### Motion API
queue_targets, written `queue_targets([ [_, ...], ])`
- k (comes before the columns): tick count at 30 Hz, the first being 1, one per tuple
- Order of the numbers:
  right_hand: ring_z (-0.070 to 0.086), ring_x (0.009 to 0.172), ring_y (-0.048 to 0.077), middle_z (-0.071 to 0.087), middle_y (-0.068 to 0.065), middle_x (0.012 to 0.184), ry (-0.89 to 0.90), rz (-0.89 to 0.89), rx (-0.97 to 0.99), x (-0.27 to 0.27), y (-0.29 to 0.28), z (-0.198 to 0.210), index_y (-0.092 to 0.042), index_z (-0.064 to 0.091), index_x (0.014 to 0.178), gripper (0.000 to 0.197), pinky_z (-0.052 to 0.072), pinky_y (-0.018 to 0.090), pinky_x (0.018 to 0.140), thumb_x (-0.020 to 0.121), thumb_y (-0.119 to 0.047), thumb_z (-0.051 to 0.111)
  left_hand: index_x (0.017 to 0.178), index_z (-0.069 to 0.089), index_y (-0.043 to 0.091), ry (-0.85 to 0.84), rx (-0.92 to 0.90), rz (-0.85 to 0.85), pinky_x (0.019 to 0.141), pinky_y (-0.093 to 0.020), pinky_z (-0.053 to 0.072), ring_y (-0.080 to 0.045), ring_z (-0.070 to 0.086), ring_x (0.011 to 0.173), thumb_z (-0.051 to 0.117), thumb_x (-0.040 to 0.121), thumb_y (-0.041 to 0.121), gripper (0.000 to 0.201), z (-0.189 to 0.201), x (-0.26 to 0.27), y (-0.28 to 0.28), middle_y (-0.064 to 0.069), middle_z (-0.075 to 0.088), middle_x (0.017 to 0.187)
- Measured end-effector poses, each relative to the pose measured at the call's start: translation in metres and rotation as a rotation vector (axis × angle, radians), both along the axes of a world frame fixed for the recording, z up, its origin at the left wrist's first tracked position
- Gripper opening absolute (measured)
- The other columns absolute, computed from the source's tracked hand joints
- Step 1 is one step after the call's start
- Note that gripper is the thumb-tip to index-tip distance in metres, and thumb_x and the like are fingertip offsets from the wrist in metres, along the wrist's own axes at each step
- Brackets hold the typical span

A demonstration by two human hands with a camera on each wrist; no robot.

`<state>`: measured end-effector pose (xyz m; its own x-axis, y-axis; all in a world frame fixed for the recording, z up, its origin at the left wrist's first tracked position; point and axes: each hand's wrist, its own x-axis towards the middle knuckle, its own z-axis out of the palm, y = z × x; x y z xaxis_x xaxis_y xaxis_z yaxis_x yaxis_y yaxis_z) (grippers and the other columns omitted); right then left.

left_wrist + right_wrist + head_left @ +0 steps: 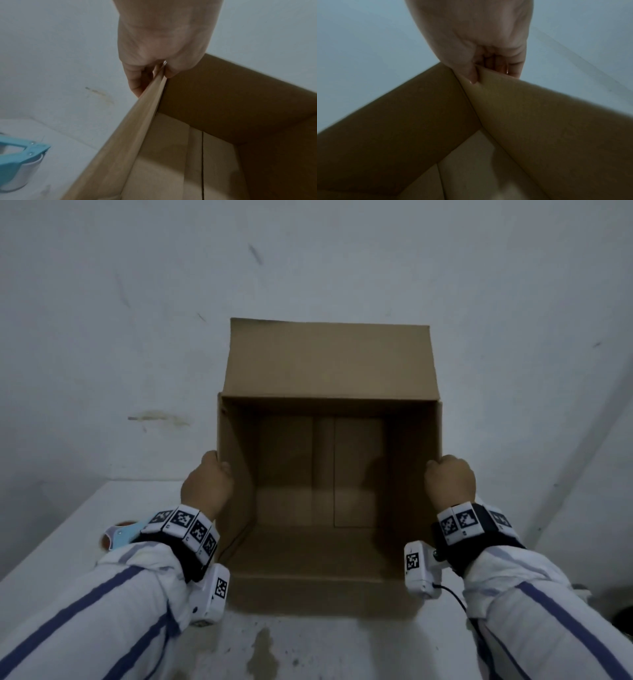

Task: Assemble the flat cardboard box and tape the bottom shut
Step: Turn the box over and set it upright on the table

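**Open carton held by both side walls on a pale table**

A person's left hand (208, 481) and right hand (450, 478) grip opposite side walls of an upright cardboard box (329, 364) standing on a white table (61, 529) against a pale wall (137, 302). The box's mouth faces the camera, its far flap (327, 356) standing up and its near flap (318, 594) folded down toward the person.

The head view shows both hands as closed fists at the rims, with marker-covered wristbands (186, 523) and striped sleeves (102, 604) behind them; how the fingers lie is not readable from there. The wrist cameras supply that. From the left wrist, the thumb sits inside the wall and the fingers (135, 81) curl down outside it, pinching the edge. From the right wrist, the thumb (471, 73) presses the inner face while the curled fingers wrap the outer side of the rim.

The left wrist view also shows a blue tape dispenser (18, 155) resting on the table beside the box, cut off at the frame's edge; in the head view only a sliver of it peeks from behind the left wristband.

On the box floor, two flaps meet at a seam (202, 162). The underside of the box is hidden in every view. The right wrist picture is dim and blurred.
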<state>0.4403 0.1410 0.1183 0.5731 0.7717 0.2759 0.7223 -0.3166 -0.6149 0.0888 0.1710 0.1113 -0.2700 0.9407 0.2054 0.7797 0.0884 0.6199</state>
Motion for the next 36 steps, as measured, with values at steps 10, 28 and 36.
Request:
queue_targets([
  [10, 0.052, 0.122, 0.04, 0.046, 0.025, 0.138, 0.005, 0.08, -0.275, -0.008, -0.042, -0.01, -0.016, 0.01, 0.151, 0.071, 0.045, 0.045, 0.1, 0.09, -0.001, 0.042, 0.125, 0.039, 0.005, -0.075, -0.044, 0.004, 0.086, -0.04, 0.042, -0.04, 0.057, 0.106, 0.038, 0.098, 0.028, 0.035, 0.021, -0.004, 0.007, -0.024, 0.058, 0.118],
  [28, 0.062, 0.092, 0.031, 0.063, 0.02, 0.108, -0.033, 0.1, -0.224, -0.008, -0.092, -0.038, -0.025, -0.007, 0.151, 0.081, 0.049, 0.039, 0.086, 0.092, -0.002, 0.042, 0.139, 0.03, 0.02, -0.196, -0.167, -0.099, 0.069, -0.032, 0.042, -0.023, 0.054, 0.079, 0.045, 0.093, 0.016, 0.048, -0.029, 0.001, -0.051, -0.009, 0.058, 0.102],
  [36, 0.056, 0.117, 0.034, 0.056, 0.017, 0.132, -0.115, 0.134, -0.233, -0.001, -0.11, -0.009, -0.02, 0.032, 0.147, 0.06, 0.043, 0.037, 0.099, 0.092, 0.002, 0.036, 0.139, 0.032, 0.018, -0.158, -0.105, -0.17, 0.074, -0.033, 0.044, -0.033, 0.059, 0.094, 0.041, 0.096, 0.018, 0.044, -0.009, -0.001, -0.065, -0.016, 0.061, 0.12],
])
